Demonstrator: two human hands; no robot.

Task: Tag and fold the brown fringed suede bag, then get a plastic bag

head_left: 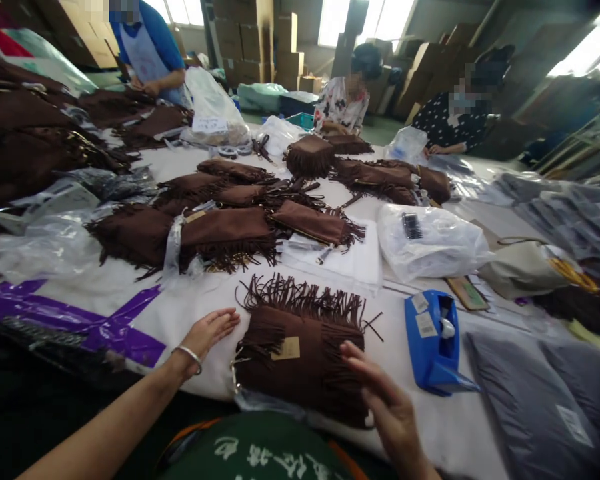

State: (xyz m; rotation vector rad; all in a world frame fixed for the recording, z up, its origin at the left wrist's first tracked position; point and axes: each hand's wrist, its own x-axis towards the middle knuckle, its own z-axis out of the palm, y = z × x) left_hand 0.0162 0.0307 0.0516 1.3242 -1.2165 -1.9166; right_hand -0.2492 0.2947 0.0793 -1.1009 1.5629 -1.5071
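Fringed brown suede bag lies flat at the near edge of the white table, directly in front of the person, and everything below is placed from it. Largest of all is the table, which stretches away behind the bag. A long heap of similar brown bags lies beyond the bag, toward the far left, some wrapped in clear plastic. To the right of the bag, near the table's corner, lie grey pouches. A clear plastic bag sits beyond and to the right of the bag. A blue tape dispenser stands just to the right of the bag, close to its fringe. The right hand rests on the bag's lower right part, fingers spread flat, gripping nothing. The left hand, with a bangle at the wrist, lies open on the table just beside the bag's left edge, empty. Smallest is a tan label on the bag's face.
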